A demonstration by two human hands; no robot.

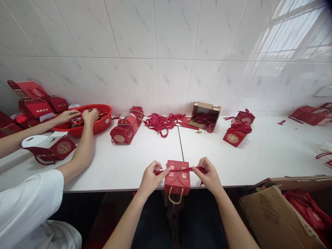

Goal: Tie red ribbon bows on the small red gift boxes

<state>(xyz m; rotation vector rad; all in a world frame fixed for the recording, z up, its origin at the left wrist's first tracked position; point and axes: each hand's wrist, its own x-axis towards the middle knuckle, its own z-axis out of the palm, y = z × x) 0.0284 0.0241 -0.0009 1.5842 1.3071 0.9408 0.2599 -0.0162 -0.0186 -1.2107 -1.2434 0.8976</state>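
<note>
Left hand (153, 175) + right hand (209, 175) both pinching dark-red fabric ribbon (185, 169), pretty much straight across red rectangular cardboard box (177, 182).

This looks like a small packing workshop: a long white bench (145, 162) runs along a tiled wall (140, 31), matching red boxes (177, 180) spread from its front edge to its back edge, with heaped ribbon (164, 121) nearby, 2 people (31, 193) work side by side, and a carton (280, 216) stands by the front edge.
</note>
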